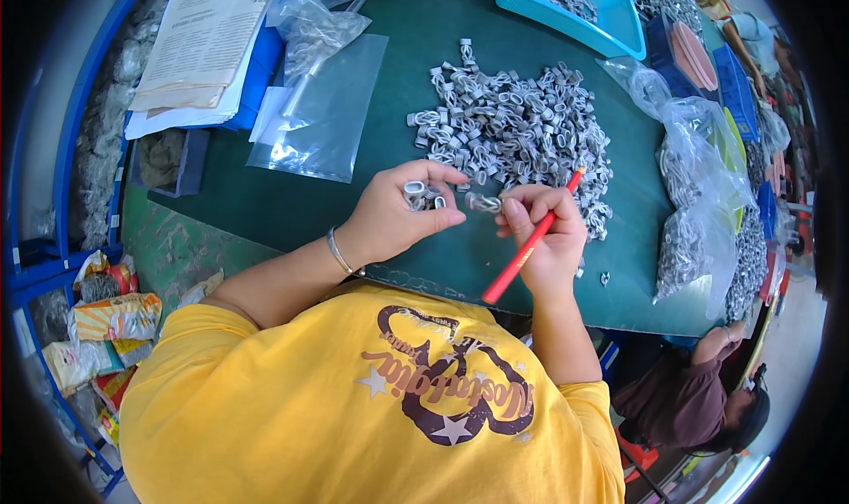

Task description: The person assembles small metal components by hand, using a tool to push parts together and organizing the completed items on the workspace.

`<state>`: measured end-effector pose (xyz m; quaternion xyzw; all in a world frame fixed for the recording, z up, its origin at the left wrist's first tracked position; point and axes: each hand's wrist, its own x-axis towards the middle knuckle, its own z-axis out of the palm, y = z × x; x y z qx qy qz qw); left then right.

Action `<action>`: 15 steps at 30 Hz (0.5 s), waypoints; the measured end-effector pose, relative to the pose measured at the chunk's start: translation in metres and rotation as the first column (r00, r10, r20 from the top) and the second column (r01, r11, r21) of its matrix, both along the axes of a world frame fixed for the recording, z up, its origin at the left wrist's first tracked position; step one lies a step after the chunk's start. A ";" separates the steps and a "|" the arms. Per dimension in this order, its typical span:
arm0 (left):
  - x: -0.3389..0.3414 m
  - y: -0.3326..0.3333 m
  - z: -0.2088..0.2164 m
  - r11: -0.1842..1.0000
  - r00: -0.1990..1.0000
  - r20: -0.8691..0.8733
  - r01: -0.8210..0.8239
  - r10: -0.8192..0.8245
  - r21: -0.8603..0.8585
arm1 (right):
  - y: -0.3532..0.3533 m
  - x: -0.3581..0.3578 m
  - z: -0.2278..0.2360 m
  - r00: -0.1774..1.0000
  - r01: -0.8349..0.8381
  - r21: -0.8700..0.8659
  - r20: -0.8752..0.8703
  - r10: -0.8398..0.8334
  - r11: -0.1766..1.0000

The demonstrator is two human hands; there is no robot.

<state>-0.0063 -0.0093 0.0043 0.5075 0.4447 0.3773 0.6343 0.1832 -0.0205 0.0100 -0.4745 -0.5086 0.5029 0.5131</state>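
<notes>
My left hand (398,205) is curled around a few small grey metal fittings (423,196) with oval loops, held in the palm and fingers. In my right hand (550,234) a long red pencil (522,261) lies slanted between the fingers. The thumb and fingertip of that hand also pinch one grey metal fitting (483,203), close to the left fingertips. Just beyond both hands spreads a large heap of the same grey fittings (517,119) on the green tabletop (389,239).
A clear plastic bag (323,115) lies left of the heap, beside papers (202,40) on a blue bin. A turquoise basket (575,13) of metal parts stands at the back. Bags of parts (694,194) line the right edge. Another person (694,398) sits at lower right.
</notes>
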 end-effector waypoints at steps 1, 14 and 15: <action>0.002 0.000 -0.001 1.000 1.000 0.000 0.001 -0.001 0.000 | -0.001 0.001 0.001 1.000 0.001 0.000 0.000 -0.001 1.000; 0.004 -0.003 0.007 0.978 1.000 0.020 -0.022 0.018 0.206 | -0.004 0.005 -0.017 0.894 -0.148 -0.059 -0.434 0.109 0.987; 0.005 -0.002 0.007 0.953 1.000 0.020 -0.010 0.005 0.302 | -0.005 0.006 -0.022 0.898 -0.153 -0.009 -0.418 0.135 0.988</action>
